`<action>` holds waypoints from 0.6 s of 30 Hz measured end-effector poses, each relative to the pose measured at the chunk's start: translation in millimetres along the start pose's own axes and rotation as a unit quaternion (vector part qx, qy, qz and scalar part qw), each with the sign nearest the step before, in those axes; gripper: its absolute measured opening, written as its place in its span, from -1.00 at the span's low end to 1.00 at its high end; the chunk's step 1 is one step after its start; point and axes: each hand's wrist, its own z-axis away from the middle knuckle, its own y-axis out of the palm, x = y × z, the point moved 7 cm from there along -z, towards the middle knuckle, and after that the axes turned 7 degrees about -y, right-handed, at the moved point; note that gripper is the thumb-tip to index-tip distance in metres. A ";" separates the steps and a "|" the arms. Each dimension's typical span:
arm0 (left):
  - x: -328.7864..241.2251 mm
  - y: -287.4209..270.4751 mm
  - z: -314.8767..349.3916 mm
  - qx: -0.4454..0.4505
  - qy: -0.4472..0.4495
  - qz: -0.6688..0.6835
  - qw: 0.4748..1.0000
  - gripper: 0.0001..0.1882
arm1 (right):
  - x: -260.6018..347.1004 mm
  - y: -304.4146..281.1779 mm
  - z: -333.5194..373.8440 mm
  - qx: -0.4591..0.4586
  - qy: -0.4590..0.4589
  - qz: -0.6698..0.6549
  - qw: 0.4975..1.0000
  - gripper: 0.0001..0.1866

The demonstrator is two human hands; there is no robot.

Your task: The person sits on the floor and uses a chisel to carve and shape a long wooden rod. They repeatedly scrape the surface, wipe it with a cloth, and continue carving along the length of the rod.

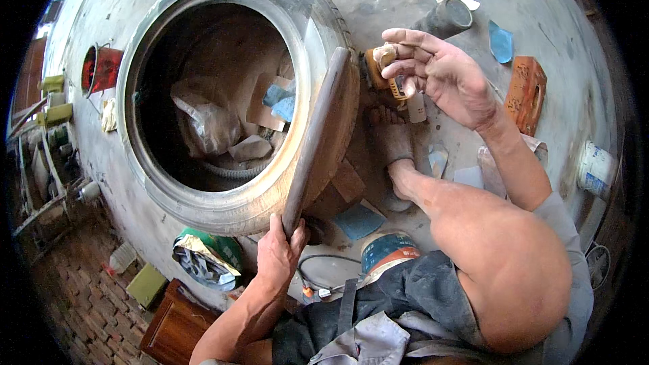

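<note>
My left hand is closed around the lower end of a long, dark, slightly curved bar. The bar slants up across the near right side of a big dusty tire that lies flat. My right hand is raised to the right of the tire, palm partly turned up and fingers apart. A beige lump shows at one fingertip; I cannot tell whether it is putty or a wrapping. Below those fingers an orange-yellow power tool is partly hidden.
Inside the tire lie a plastic bag and blue sandpaper. A dark cylinder, an orange block and a white bucket stand on the right. Close to me are a blue bucket, a green bucket and a wooden panel.
</note>
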 end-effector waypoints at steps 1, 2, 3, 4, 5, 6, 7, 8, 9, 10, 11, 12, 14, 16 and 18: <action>6.2 3.6 -1.1 0.016 -0.027 -0.022 0.999 -0.61 | -2.6 -1.6 -1.2 0.010 0.008 0.042 0.999 -0.50; 5.0 3.8 -3.2 0.019 -0.030 -0.022 0.999 -0.61 | -4.8 1.3 0.5 -0.047 0.037 0.135 0.989 -0.58; 4.2 3.3 -3.8 0.022 -0.034 -0.022 0.999 -0.60 | -9.6 -5.1 -0.3 -0.049 0.028 0.223 0.973 -0.59; 2.9 2.2 -4.4 0.024 -0.038 -0.023 0.999 -0.60 | -16.1 -11.9 -1.1 -0.051 0.020 0.308 0.950 -0.58; 2.8 0.2 -4.1 0.032 -0.053 -0.024 0.998 -0.58 | -12.1 -7.4 -2.0 -0.082 -0.026 0.360 0.929 -0.58; 0.0 -2.1 -4.6 0.038 -0.053 -0.021 0.998 -0.58 | -12.0 -7.7 -4.7 -0.088 -0.009 0.342 0.935 -0.58; -2.6 -4.2 -5.3 0.045 -0.054 -0.018 0.997 -0.57 | -10.0 -7.7 -7.8 -0.093 0.008 0.323 0.942 -0.57; -3.7 -4.6 -5.8 0.052 -0.055 -0.016 0.997 -0.57 | -10.8 -8.2 -9.8 -0.099 0.025 0.303 0.948 -0.55; 0.8 -2.7 -6.0 0.052 -0.070 -0.031 0.996 -0.56 | -14.5 -10.1 -12.0 -0.130 0.035 0.292 0.947 -0.51; 2.2 -2.9 -5.7 0.054 -0.066 -0.033 0.996 -0.58 | -19.8 -12.0 -16.3 -0.131 0.039 0.283 0.949 -0.51; 3.3 -2.9 -6.1 0.057 -0.060 -0.035 0.996 -0.61 | -25.5 -16.9 -20.5 -0.133 0.043 0.275 0.951 -0.51; 3.3 -2.4 -7.7 0.060 -0.054 -0.036 0.996 -0.63 | -29.9 -18.6 -24.4 -0.135 0.048 0.266 0.953 -0.51; -1.6 -3.6 -8.7 0.053 -0.067 -0.032 0.996 -0.64 | -33.8 -14.0 -31.4 -0.123 0.021 0.257 0.958 -0.52; -3.2 -3.7 -8.7 0.051 -0.080 -0.028 0.995 -0.64 | -36.7 -15.4 -35.3 -0.115 0.016 0.283 0.952 -0.54; -1.5 -4.1 -8.5 0.051 -0.092 -0.025 0.994 -0.64 | -40.2 -18.4 -39.6 -0.108 0.036 0.292 0.950 -0.57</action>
